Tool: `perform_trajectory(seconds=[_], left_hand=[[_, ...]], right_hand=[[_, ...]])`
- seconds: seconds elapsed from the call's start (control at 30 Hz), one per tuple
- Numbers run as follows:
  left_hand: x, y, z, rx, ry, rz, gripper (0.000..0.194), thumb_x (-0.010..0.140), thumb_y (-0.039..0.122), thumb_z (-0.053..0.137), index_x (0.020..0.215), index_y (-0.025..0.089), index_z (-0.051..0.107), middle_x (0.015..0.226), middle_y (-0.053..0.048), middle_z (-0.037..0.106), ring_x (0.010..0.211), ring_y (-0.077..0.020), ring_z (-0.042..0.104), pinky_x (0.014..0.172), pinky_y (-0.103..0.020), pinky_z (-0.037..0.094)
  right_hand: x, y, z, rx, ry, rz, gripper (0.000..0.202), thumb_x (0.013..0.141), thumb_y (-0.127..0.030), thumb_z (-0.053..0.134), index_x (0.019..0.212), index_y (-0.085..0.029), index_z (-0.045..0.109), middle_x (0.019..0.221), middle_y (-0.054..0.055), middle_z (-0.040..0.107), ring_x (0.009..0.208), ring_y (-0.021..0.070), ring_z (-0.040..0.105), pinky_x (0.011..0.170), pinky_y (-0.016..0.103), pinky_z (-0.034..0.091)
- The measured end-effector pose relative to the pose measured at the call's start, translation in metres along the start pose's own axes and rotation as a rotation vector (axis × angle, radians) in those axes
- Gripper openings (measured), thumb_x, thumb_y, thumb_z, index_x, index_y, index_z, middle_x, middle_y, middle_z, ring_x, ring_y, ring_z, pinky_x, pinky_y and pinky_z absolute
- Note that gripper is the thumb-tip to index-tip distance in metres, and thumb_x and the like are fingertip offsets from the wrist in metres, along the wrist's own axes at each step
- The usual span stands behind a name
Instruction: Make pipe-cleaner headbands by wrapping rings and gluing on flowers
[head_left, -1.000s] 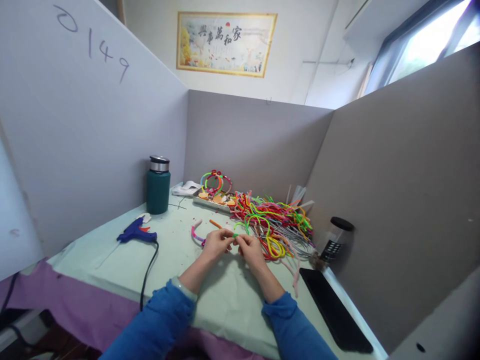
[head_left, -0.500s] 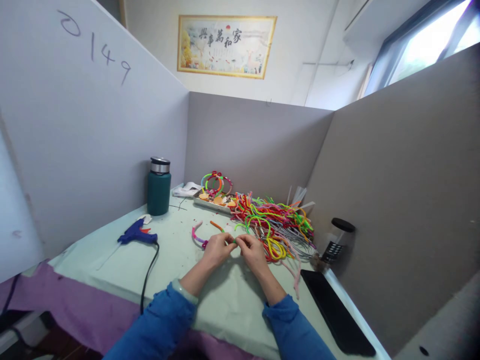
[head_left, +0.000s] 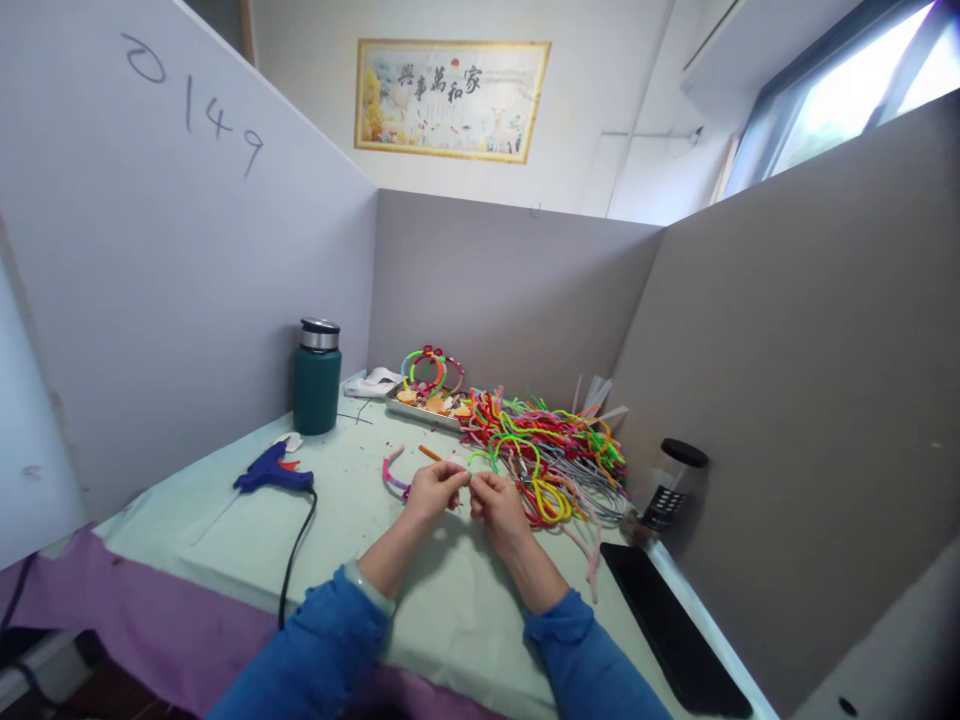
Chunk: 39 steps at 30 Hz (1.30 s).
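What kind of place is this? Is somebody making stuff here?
It looks like a small craft workstation, walled in by grey partition panels. A big heap of colourful fuzzy pipe cleaners lies on the pale green table, and a blue hot-glue gun lies nearby.

I see my left hand [head_left: 433, 490] and right hand [head_left: 496, 500] meeting fingertip to fingertip over the pale green table [head_left: 225, 520], pinching a small pipe cleaner piece [head_left: 466, 476]. A pile of colourful pipe cleaners [head_left: 551, 450] lies just beyond to the right, a blue glue gun [head_left: 271, 472] to the left.
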<state>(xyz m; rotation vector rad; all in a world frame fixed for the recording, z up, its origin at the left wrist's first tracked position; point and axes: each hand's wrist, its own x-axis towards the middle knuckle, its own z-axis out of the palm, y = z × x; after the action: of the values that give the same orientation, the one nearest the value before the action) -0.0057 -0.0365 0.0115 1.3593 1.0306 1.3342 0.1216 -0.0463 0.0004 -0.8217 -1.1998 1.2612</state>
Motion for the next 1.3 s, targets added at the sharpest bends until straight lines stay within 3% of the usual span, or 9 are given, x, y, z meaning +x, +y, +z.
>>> perform_trajectory(seconds=[0.2,0.3,0.47,0.57,0.73,0.83,0.93,1.13,1.3], left_hand=[[0.001,-0.001,-0.001,0.006,-0.054,-0.041,0.038,0.064,0.043,0.067,0.082,0.010,0.066,0.039,0.004,0.049,0.036,-0.0086,0.043,0.042,-0.020,0.031],[0.000,-0.001,-0.004,0.136,-0.040,0.060,0.032,0.068,0.038,0.064,0.086,0.012,0.069,0.044,0.002,0.053,0.041,-0.0102,0.046,0.045,-0.022,0.034],[-0.002,-0.001,-0.006,0.405,0.029,0.312,0.011,0.067,0.024,0.065,0.073,0.018,0.073,0.066,-0.003,0.065,0.056,-0.0118,0.051,0.056,-0.022,0.037],[-0.003,0.000,-0.006,0.422,0.016,0.296,0.010,0.068,0.024,0.063,0.068,0.019,0.071,0.060,-0.002,0.062,0.055,-0.0122,0.051,0.055,-0.022,0.036],[-0.001,0.000,-0.005,0.208,-0.065,0.068,0.020,0.068,0.033,0.063,0.070,0.014,0.067,0.040,0.004,0.049,0.040,-0.0098,0.044,0.045,-0.021,0.033],[0.000,-0.001,-0.003,0.029,-0.092,-0.005,0.025,0.063,0.037,0.067,0.070,0.013,0.064,0.040,0.005,0.049,0.037,-0.0085,0.042,0.043,-0.021,0.033],[-0.001,-0.002,-0.001,-0.132,-0.083,-0.081,0.035,0.056,0.039,0.073,0.075,0.012,0.064,0.043,0.005,0.051,0.039,-0.0074,0.043,0.043,-0.021,0.035],[-0.006,0.000,0.003,-0.268,-0.026,-0.145,0.043,0.052,0.040,0.077,0.082,0.010,0.065,0.052,0.004,0.054,0.040,-0.0044,0.039,0.041,-0.019,0.032],[-0.004,0.002,-0.001,-0.031,-0.066,-0.036,0.041,0.061,0.041,0.069,0.086,0.009,0.068,0.045,0.005,0.049,0.038,-0.0067,0.040,0.041,-0.021,0.033]], right_hand=[[0.000,-0.007,-0.006,-0.007,0.025,-0.024,0.030,0.065,-0.042,0.070,0.065,-0.017,0.053,0.051,-0.006,0.045,0.040,0.0055,0.036,0.040,0.020,0.026],[0.002,-0.007,-0.013,-0.180,0.051,-0.089,0.029,0.067,-0.043,0.066,0.065,-0.017,0.053,0.049,-0.007,0.044,0.040,0.0065,0.035,0.041,0.021,0.026],[0.002,-0.005,-0.017,-0.471,0.053,-0.230,0.022,0.073,-0.038,0.060,0.066,-0.017,0.057,0.046,-0.006,0.044,0.043,0.0092,0.039,0.044,0.022,0.029],[0.001,-0.005,-0.016,-0.489,0.046,-0.244,0.023,0.073,-0.040,0.059,0.067,-0.018,0.058,0.047,-0.006,0.045,0.044,0.0095,0.039,0.044,0.022,0.030],[0.000,-0.008,-0.012,-0.228,0.000,-0.052,0.029,0.066,-0.043,0.067,0.064,-0.018,0.053,0.045,-0.007,0.044,0.040,0.0075,0.036,0.040,0.020,0.026],[-0.002,-0.011,-0.010,0.040,-0.069,0.183,0.033,0.060,-0.041,0.074,0.066,-0.017,0.052,0.049,-0.008,0.045,0.040,0.0051,0.034,0.039,0.018,0.023],[-0.005,-0.012,-0.007,0.240,-0.123,0.317,0.034,0.059,-0.037,0.078,0.069,-0.017,0.052,0.056,-0.007,0.046,0.041,0.0032,0.035,0.038,0.016,0.023],[-0.003,-0.004,-0.003,0.332,-0.123,0.300,0.032,0.062,-0.038,0.078,0.074,-0.015,0.059,0.061,-0.005,0.051,0.043,0.0025,0.035,0.037,0.014,0.023],[-0.001,-0.004,-0.006,0.327,-0.089,0.282,0.033,0.056,-0.032,0.082,0.068,-0.015,0.057,0.058,-0.005,0.050,0.041,0.0014,0.034,0.036,0.013,0.022]])
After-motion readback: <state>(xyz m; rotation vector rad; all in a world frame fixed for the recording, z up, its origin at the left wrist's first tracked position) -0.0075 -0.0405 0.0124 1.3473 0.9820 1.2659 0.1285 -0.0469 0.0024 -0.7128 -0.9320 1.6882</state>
